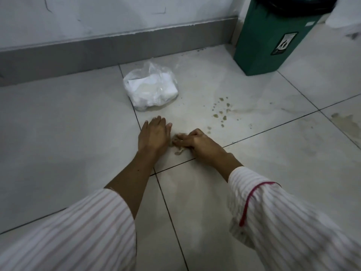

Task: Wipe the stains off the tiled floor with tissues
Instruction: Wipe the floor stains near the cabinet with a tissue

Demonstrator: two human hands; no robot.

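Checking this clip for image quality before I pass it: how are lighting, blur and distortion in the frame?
Head view: dim, flat, greyish indoor light with no hard glare; wide-angle bending curves the skirting board and tilts the green bin; the soiled tissue under the right hand is smeared by motion; the left hand and brownish stains stay fairly legible.
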